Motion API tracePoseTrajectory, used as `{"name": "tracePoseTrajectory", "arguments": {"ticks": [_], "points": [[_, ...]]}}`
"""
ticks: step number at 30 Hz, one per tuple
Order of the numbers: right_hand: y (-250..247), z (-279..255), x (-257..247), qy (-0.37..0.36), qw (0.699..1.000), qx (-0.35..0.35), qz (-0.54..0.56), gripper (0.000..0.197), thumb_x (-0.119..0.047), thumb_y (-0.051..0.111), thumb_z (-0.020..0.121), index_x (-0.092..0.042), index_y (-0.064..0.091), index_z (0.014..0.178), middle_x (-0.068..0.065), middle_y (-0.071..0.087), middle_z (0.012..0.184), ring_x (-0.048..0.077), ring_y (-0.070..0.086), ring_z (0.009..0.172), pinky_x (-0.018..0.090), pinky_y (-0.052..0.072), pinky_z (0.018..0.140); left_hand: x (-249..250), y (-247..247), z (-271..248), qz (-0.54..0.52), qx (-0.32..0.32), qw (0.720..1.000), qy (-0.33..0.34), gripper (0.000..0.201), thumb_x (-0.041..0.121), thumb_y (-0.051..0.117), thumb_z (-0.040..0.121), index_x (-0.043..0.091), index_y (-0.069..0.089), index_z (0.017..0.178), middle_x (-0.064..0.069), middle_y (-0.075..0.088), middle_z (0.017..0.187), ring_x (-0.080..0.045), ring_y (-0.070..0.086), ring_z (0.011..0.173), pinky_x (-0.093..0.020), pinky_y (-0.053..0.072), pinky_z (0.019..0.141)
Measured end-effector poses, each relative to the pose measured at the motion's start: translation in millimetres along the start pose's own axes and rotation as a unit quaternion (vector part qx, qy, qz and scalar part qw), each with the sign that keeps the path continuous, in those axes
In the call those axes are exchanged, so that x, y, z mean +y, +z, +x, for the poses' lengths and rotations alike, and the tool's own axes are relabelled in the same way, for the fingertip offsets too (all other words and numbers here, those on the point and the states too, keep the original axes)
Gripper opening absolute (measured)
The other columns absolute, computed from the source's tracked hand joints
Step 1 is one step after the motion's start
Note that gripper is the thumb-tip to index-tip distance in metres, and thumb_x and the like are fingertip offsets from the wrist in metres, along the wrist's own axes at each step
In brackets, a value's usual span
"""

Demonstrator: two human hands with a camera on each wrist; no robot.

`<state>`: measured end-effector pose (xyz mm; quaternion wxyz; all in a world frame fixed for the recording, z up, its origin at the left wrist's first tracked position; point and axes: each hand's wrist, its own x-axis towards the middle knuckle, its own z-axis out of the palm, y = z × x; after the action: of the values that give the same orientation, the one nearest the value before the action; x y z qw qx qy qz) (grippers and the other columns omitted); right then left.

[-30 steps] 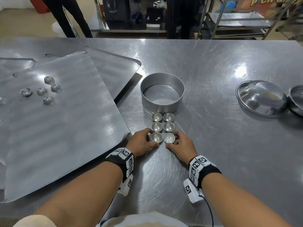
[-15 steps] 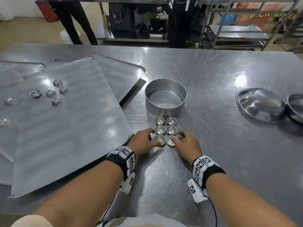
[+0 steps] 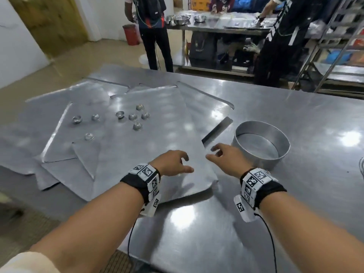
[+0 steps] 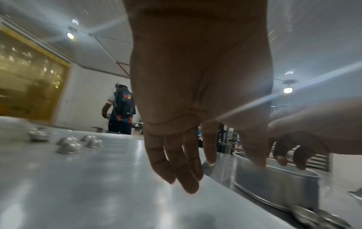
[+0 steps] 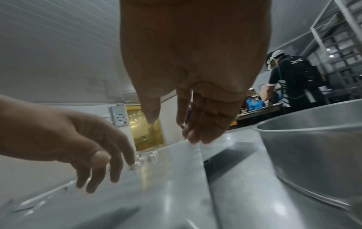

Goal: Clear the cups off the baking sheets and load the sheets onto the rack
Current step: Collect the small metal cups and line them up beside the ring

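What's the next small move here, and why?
Probably reach both hands further out to the small cups left on the top baking sheet. The left hand and right hand hover open and empty over its near corner, beside the round pan. About eight cups sit there, so the sheet cannot go to the rack.

**Both hands raised, fingers loose**

The left hand [image 3: 171, 163] hangs palm down with its fingers [image 4: 177, 164] loosely extended and drooping, holding nothing. Just beside it the right hand [image 3: 226, 159] is likewise palm down, fingers [image 5: 203, 124] relaxed and slightly spread. Both forearms reach forward, wrists banded with marker cuffs.
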<state>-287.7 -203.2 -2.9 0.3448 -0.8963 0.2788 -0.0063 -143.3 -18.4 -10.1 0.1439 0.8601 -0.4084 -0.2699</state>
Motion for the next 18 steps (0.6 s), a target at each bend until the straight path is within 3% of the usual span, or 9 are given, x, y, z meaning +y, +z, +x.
{"name": "tracePoseTrajectory", "arguments": {"ticks": [4,6,8,11,18], "points": [[27,37,-55,-0.033,0.995,-0.087,-0.040,0.048,-0.058,0.066,0.087,-0.026,0.062,0.123,-0.004,0.066,0.105,0.013,0.061,0.091,0.028,0.046,0.079,-73,-36,-11,0.018,-0.016,0.999,-0.039,0.064,0.064,0.068,0.083,0.027,0.057,0.133,0.004,0.067,0.118,-0.013,0.058,0.096,-0.032,0.049,0.089],[41,56,-79,-0.039,0.993,-0.104,-0.051,0.048,-0.059,0.066,0.087,-0.027,0.061,0.122,-0.004,0.066,0.105,0.015,0.061,0.098,0.032,0.049,0.086,-108,-53,-13,0.016,-0.008,0.998,-0.057,0.064,0.065,0.068,0.082,0.027,0.058,0.133,0.004,0.067,0.118,-0.014,0.058,0.097,-0.033,0.050,0.091],[56,75,-102,-0.041,0.991,-0.111,-0.061,0.046,-0.059,0.066,0.087,-0.028,0.062,0.121,-0.006,0.065,0.103,0.017,0.061,0.103,0.034,0.050,0.092,-142,-68,-13,0.008,0.005,0.997,-0.074,0.064,0.066,0.068,0.081,0.027,0.059,0.131,0.004,0.068,0.116,-0.014,0.058,0.097,-0.032,0.050,0.088],[78,105,-133,-0.044,0.990,-0.115,-0.065,0.047,-0.058,0.066,0.087,-0.026,0.063,0.122,-0.003,0.067,0.106,0.017,0.062,0.101,0.032,0.050,0.088,-191,-91,-13,0.002,0.032,0.994,-0.100,0.058,0.065,0.068,0.082,0.028,0.060,0.127,0.005,0.068,0.112,-0.013,0.058,0.094,-0.030,0.046,0.078],[131,174,-192,-0.044,0.989,-0.114,-0.085,0.044,-0.053,0.068,0.088,-0.023,0.064,0.120,-0.002,0.068,0.106,0.018,0.062,0.095,0.033,0.051,0.086,-306,-135,-9,-0.020,0.120,0.977,-0.173,0.048,0.052,0.071,0.084,0.019,0.063,0.119,0.004,0.066,0.095,-0.017,0.059,0.092,-0.030,0.047,0.081]]}}
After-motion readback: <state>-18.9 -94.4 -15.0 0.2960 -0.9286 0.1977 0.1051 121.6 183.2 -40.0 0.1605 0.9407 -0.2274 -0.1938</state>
